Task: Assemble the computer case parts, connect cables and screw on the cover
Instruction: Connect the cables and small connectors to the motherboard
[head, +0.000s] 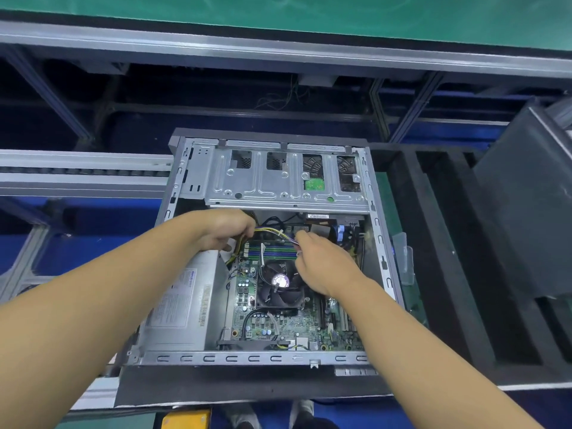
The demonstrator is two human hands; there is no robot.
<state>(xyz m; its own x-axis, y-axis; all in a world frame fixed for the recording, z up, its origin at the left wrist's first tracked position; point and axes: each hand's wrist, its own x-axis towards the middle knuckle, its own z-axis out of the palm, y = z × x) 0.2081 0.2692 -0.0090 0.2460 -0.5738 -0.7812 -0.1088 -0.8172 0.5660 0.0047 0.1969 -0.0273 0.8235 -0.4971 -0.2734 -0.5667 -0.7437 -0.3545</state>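
Left grip (pixel 226 232) pinching thin yellow-black wires (pixel 272 232), right grip (pixel 322 261) pinching same bundle

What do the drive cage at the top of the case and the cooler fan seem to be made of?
Drive cage: likely bare sheet steel, dull silver, with stamped ribs and punched holes. Cooler fan: probably plastic, with dark matte blades and frame.

Factory assembly line: aluminium conveyor rails (pixel 83 173), green belt (pixel 340 13).
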